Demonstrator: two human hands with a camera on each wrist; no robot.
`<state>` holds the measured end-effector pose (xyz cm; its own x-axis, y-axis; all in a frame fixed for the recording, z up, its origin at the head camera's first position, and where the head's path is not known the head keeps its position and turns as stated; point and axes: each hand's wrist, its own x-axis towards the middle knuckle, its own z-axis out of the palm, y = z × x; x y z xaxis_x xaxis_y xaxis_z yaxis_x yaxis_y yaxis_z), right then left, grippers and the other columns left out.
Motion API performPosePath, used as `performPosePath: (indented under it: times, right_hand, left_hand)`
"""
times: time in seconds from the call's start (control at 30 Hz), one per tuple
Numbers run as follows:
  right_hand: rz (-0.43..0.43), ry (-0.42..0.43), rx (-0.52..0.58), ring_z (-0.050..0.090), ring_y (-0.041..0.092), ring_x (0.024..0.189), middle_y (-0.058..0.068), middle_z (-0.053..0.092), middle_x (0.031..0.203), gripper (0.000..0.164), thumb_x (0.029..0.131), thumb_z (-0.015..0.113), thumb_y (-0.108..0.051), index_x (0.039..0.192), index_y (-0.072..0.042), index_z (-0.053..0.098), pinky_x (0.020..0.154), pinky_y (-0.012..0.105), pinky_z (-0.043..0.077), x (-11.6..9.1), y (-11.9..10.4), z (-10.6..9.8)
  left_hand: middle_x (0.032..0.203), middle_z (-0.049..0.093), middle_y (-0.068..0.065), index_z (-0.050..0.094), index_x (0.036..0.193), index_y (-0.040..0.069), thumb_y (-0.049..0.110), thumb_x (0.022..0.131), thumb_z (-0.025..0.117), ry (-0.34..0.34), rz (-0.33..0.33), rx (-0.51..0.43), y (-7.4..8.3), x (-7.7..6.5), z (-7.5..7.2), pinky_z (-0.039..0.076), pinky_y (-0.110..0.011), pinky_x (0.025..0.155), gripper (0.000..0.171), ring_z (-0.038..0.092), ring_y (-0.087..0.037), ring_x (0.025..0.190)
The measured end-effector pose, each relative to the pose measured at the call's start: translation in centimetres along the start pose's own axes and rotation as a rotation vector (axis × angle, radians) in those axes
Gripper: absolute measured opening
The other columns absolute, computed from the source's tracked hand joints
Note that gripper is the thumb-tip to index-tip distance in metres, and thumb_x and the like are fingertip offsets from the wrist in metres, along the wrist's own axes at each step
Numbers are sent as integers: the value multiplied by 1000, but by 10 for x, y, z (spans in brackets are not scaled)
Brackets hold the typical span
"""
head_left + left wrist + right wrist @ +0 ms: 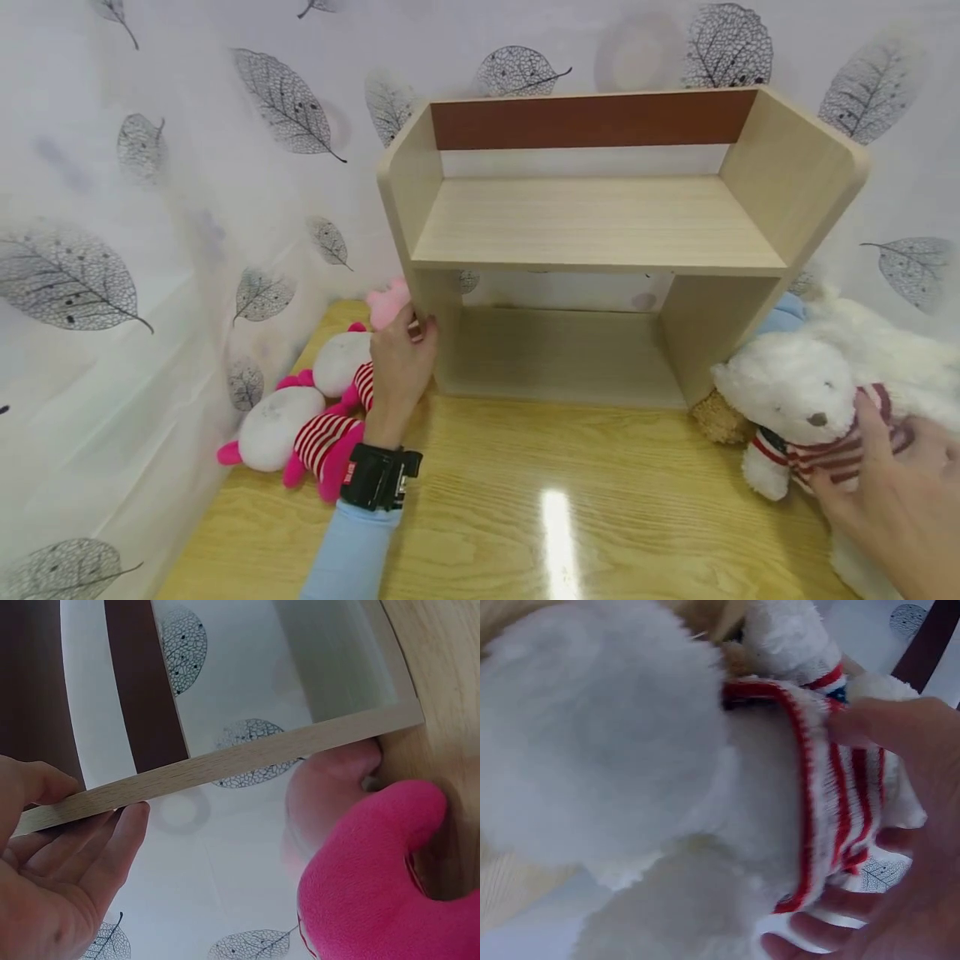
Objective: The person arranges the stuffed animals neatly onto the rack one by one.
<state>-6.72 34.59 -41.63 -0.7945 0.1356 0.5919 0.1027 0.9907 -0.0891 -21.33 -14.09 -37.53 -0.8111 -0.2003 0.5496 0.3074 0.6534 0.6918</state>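
A two-tier light-wood shelf (600, 221) stands on the table. My left hand (401, 362) holds the front edge of its left side panel; in the left wrist view the thumb lies on one face of the board (247, 754) and the fingers (120, 840) on the other. At the right, my right hand (896, 492) grips a white teddy bear (795, 392) round its red-and-white striped sweater (847, 795). The thumb presses into the knit, while the other fingers reach round the lower side, partly hidden. The bear lies tilted beside the shelf's right panel.
Pink-and-white plush toys in striped clothes (326, 437) lie left of the shelf, with a light pink plush (388, 302) behind. More white plush (892, 350), a brown fuzzy piece (720, 417) and something blue (783, 315) crowd the right. A leaf-patterned cloth (172, 217) backs the wooden table (480, 492).
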Motion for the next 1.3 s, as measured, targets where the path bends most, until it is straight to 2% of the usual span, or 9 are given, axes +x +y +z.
performPosePath:
  times: [0.17, 0.27, 0.33, 0.4, 0.67, 0.93, 1.07, 1.17, 1.3]
  right_hand:
    - [58, -157, -85, 39, 65, 86, 50, 37, 100, 137, 46, -8, -98, 116, 12, 32, 62, 68, 35, -1, 6, 6]
    - [89, -199, -87, 39, 62, 81, 45, 37, 90, 127, 51, 40, -98, 106, 17, 34, 57, 65, 34, 1, 9, 10]
    - [139, -254, -49, 36, 61, 82, 42, 33, 89, 110, 54, 73, -72, 103, 18, 34, 58, 66, 33, 3, 10, 11]
    - [193, -327, -21, 34, 62, 84, 42, 31, 90, 91, 56, 85, -39, 103, 21, 33, 62, 68, 32, 5, 11, 11]
    - [303, -335, -2, 42, 63, 77, 44, 35, 96, 118, 59, 84, -35, 144, 6, 13, 56, 62, 34, 12, 15, 13]
    - [309, -127, 121, 44, 61, 90, 44, 44, 102, 104, 51, 85, -25, 135, 6, 33, 69, 64, 36, 7, 8, -3]
    - [180, -101, 276, 53, 48, 88, 30, 56, 100, 95, 44, 91, -39, 123, -7, 50, 65, 30, 41, 11, -13, -20]
    - [119, -113, 401, 55, 9, 98, 12, 59, 106, 84, 47, 92, -42, 120, -19, 56, 66, 10, 27, 9, -37, -29]
    - [83, -104, 520, 46, -9, 100, 4, 60, 109, 84, 47, 93, -35, 121, -22, 56, 74, 8, 30, 7, -70, -28]
  left_hand:
    - [107, 70, -17, 65, 112, 3, 16, 89, 60, -11, -20, -15, 2, 0, 0, 59, -34, 70, 27, 71, -27, 87]
    - [106, 70, -17, 65, 111, 3, 15, 89, 60, -8, -15, -22, 1, 0, 0, 59, -34, 70, 26, 71, -27, 87]
    - [105, 70, -18, 65, 110, 3, 15, 88, 61, -8, -10, -28, 1, 1, 0, 58, -33, 71, 25, 71, -27, 88]
    - [105, 70, -18, 65, 110, 3, 14, 88, 61, -9, -8, -31, 1, 1, 0, 58, -33, 71, 25, 71, -27, 88]
    - [106, 70, -20, 66, 109, 2, 18, 89, 62, 10, 3, -9, 0, 1, 3, 59, -35, 69, 25, 71, -29, 88]
    - [100, 71, -19, 67, 99, 2, 18, 90, 62, 55, 33, 37, 0, -1, 8, 59, -37, 68, 19, 71, -28, 84]
    - [97, 72, -18, 67, 96, 3, 19, 91, 61, 75, 26, 48, -2, -5, 9, 58, -36, 68, 19, 72, -27, 83]
    - [94, 73, -17, 68, 95, 4, 20, 91, 61, 103, 18, 47, -3, -7, 11, 59, -35, 68, 18, 72, -26, 81]
    - [92, 73, -18, 68, 93, 4, 18, 91, 61, 123, 19, 49, -2, -7, 12, 59, -36, 66, 17, 72, -26, 79]
